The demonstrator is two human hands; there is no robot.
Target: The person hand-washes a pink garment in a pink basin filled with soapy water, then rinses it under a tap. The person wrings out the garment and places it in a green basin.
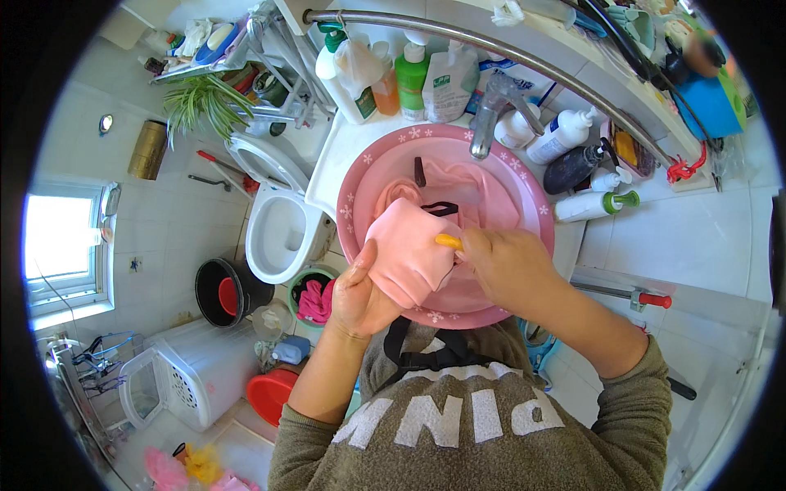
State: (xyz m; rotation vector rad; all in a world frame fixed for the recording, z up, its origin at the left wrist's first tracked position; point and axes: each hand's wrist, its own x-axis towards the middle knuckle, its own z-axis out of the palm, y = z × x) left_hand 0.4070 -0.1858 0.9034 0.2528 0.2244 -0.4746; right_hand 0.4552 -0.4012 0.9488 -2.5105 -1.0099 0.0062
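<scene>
A pink plastic basin (443,316) with white flower shapes on its rim stands under a metal faucet (489,123). Over its near side, my left hand (363,301) supports a spread part of a wet-looking pink garment (402,245), thumb on top and fingers beneath. My right hand (506,264) grips a small yellow object (450,242), perhaps a piece of soap, whose tip lies against the cloth. Most of that object is hidden by the fingers. The rest of the garment lies bunched in the basin, with a dark strap (439,208) showing.
Several bottles, including a green one (411,77), line the back of the white counter (325,172). A metal rail (491,43) crosses above them. To the left are a toilet (276,236), a black bucket (212,294) and a red basin (267,396) on the floor.
</scene>
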